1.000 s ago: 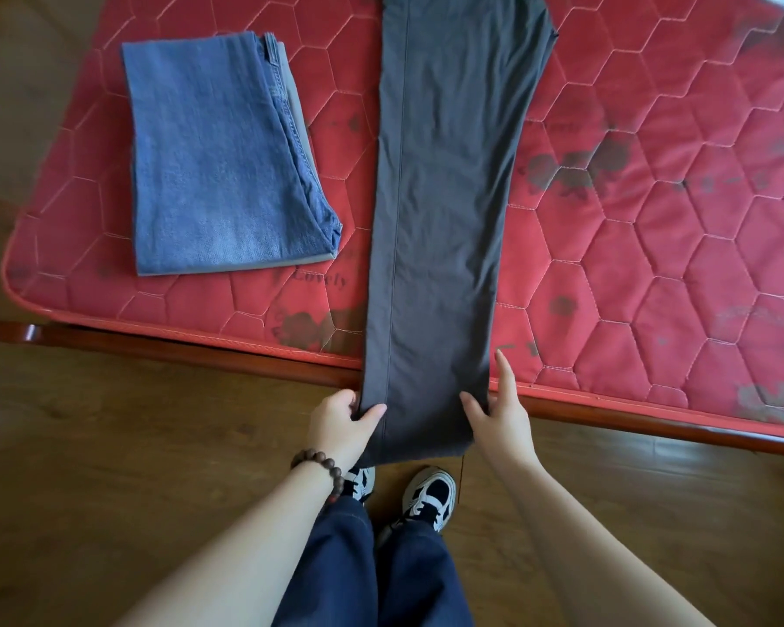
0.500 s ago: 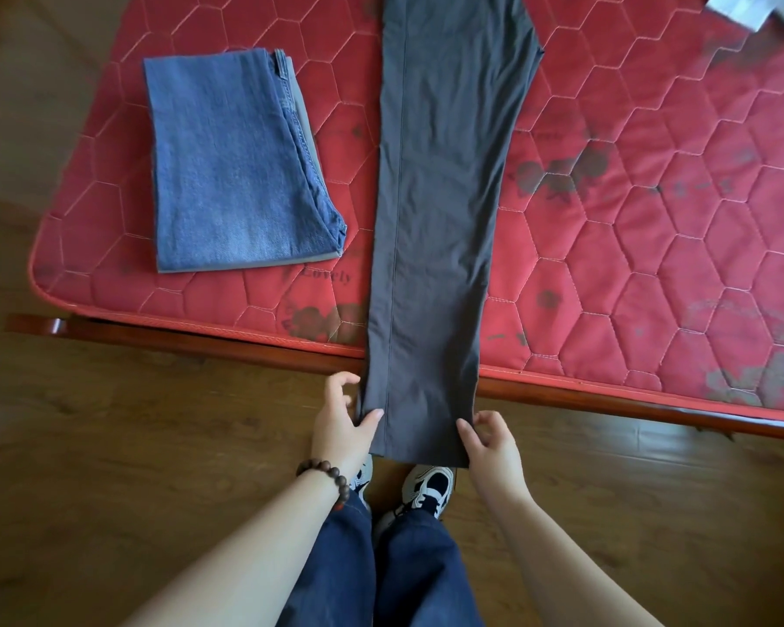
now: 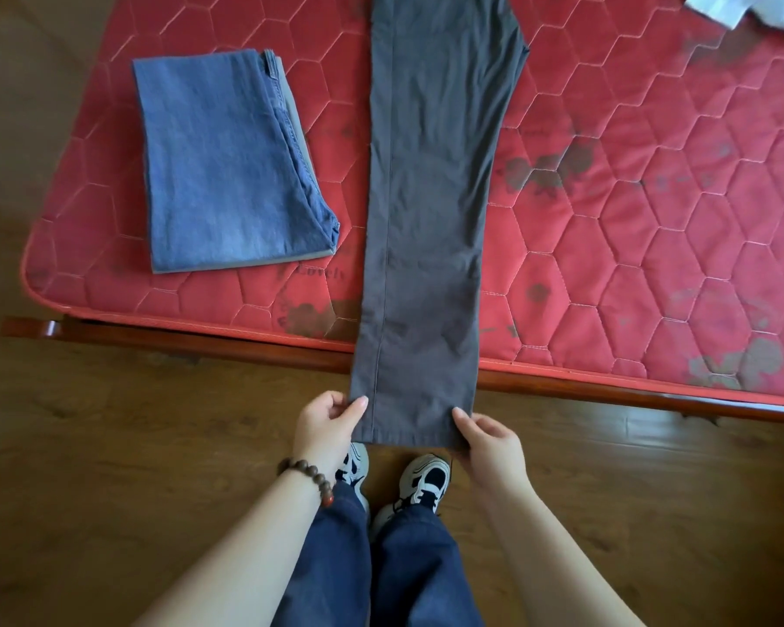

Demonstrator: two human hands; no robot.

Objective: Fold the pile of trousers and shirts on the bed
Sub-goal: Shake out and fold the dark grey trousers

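Head view. The grey trousers point(image 3: 431, 210) lay lengthwise on the red mattress point(image 3: 652, 228), legs stacked one on the other, hem end hanging past the bed edge toward me. I judged that layout suited a lengthwise fold: hem carried up toward the waist, which ran out of frame at the top.

My left hand point(image 3: 324, 425) pinched the left hem corner, thumb on top of the cloth, fingers curled under. My right hand point(image 3: 489, 443) pinched the right corner the same way. Both forearms reached forward, wrists level, hem drawn flat between them above my shoes point(image 3: 422, 481).

Folded blue jeans point(image 3: 227, 169) sat squared near the mattress's left corner, well apart from the grey pair, I took it as the finished stack. A pale garment point(image 3: 752, 9) showed at the top right edge, too cropped to identify.
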